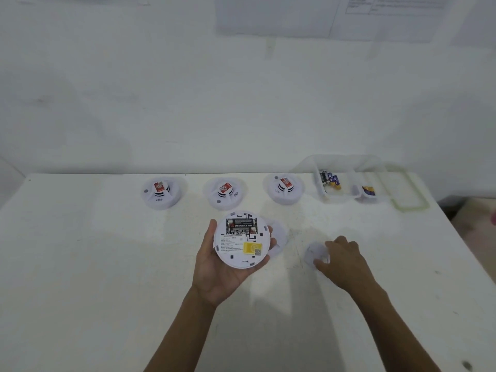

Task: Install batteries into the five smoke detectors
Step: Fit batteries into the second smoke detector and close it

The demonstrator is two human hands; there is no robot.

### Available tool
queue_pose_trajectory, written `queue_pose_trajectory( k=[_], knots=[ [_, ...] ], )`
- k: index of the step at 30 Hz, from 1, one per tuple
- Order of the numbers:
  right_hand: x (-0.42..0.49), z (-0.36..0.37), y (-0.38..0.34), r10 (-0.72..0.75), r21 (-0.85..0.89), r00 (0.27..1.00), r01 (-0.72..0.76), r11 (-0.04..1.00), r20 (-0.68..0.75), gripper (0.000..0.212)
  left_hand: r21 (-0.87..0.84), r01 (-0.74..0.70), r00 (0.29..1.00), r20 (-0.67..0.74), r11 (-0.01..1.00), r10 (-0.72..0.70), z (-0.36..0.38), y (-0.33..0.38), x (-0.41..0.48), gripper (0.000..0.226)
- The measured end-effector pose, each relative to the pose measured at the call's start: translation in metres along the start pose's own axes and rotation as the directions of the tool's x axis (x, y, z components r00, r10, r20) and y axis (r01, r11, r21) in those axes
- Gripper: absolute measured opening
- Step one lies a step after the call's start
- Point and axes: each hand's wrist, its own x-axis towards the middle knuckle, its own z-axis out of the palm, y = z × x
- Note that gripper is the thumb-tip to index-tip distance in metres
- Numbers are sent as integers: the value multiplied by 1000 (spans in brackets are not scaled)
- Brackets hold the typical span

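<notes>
My left hand (214, 267) holds a white smoke detector (241, 241) upside down above the table, fingers curled round its rim. Two black batteries (241, 226) lie in its open compartment, above a yellow sticker. My right hand (343, 260) grips a white round plate (314, 253) that lies on the table to the right. Another white round piece (279, 237) lies on the table, partly hidden behind the held detector. Three more detectors (162, 193) (224, 193) (284, 189) stand face up in a row further back.
A clear plastic box (341, 194) with several batteries stands at the back right of the white table (107, 264). A smaller tub (369, 193) with batteries and a green-rimmed lid (410, 200) lie beside it. A white wall rises behind.
</notes>
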Motion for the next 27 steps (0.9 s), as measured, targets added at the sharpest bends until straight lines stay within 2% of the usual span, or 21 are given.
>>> queue_pose_trajectory(
  k=[2,5,7,8,9,11,14,17,20,23,27],
  knots=[
    [-2,1,-1,35,-43,998,-32,999,50,34,-1,3,1000,5,1000,-3,0,-2,0,73],
    [-2,0,0,54,34,998,-55,998,33,45,13,-8,1000,12,1000,8,3,-4,-1,73],
    [-2,-4,0,46,54,999,-46,997,12,41,21,-15,1000,27,1000,14,5,-4,-1,73],
    [-3,-5,-1,25,76,1000,-24,997,-16,32,22,-15,999,30,1000,14,5,-5,-1,73],
    [-4,-4,-3,-3,126,999,9,992,-46,24,26,-16,999,32,1000,15,5,-5,-1,73],
    [-7,-2,-5,-32,295,995,58,954,-91,33,27,-18,999,38,999,17,5,-7,-1,73],
    [-14,-11,-12,9,559,997,35,828,-75,36,2,-4,999,46,1000,4,3,-8,0,72],
    [-25,-27,-27,-19,676,994,87,732,-108,36,-14,1,999,37,1000,0,4,-10,1,73],
    [-38,-48,-44,-47,737,979,181,652,-198,36,-39,8,1000,22,999,-7,5,-11,2,72],
    [-50,-67,-58,-95,754,955,280,594,-280,33,-30,-18,997,74,999,20,6,-12,5,71],
    [-63,-79,-74,-131,698,927,354,622,-353,35,-27,-57,994,91,998,60,8,-14,8,70]
  ],
)
